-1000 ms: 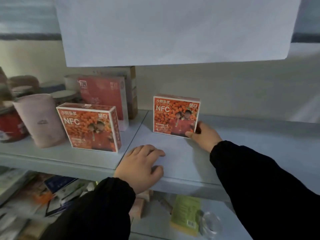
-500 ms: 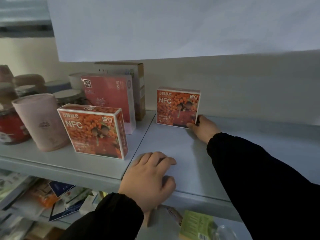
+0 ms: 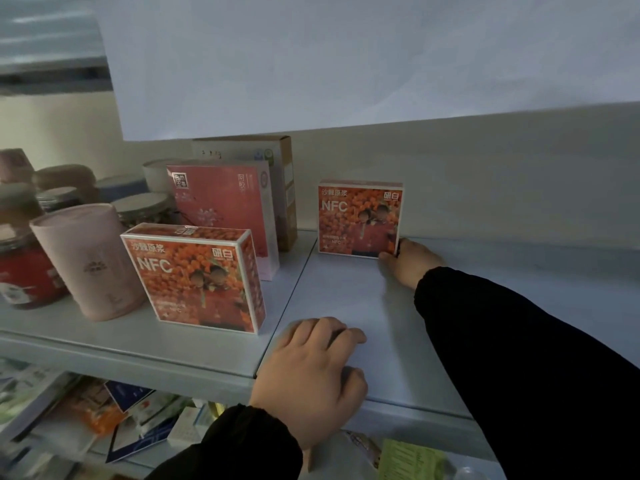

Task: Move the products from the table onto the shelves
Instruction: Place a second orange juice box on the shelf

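On the pale grey shelf (image 3: pixel 346 299), the right hand (image 3: pixel 412 261) grips the orange cardboard box (image 3: pixel 360 218), now pushed deeper and nearly placed; the left hand (image 3: pixel 311 372) rests relaxed.

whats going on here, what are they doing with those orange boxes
A person is stocking a shelf. Their right hand grips the lower right corner of an orange NFC box, which stands upright near the back wall. Their left hand rests on the shelf's front edge and holds nothing. A second orange NFC box stands further left and nearer the front, beside a pink canister and in front of a red box.
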A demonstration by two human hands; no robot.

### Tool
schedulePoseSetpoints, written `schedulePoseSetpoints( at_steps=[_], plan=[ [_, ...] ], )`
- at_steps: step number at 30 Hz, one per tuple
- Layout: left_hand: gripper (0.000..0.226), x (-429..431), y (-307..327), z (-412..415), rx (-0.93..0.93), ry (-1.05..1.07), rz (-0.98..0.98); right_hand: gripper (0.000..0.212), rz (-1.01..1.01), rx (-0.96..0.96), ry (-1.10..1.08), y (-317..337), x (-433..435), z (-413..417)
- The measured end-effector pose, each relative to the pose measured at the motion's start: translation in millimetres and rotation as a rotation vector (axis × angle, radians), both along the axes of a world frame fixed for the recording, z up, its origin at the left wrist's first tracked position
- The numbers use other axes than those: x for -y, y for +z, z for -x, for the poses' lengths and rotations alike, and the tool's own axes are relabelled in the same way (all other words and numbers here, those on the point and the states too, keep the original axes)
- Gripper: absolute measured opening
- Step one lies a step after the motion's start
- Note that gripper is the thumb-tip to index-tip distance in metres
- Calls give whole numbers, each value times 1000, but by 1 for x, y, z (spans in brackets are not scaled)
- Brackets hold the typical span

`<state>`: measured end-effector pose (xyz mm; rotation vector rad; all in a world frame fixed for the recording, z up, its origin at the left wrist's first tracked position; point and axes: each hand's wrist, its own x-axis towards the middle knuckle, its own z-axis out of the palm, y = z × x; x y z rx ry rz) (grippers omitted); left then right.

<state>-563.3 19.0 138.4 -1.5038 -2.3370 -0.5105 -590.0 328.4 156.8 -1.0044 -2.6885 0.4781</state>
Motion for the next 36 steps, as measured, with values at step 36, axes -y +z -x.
schedulePoseSetpoints(
  at_steps=[36],
  plan=[
    [54,-2,3,1,22,5,68,88,-68,301,22,14,86,-91]
  ],
)
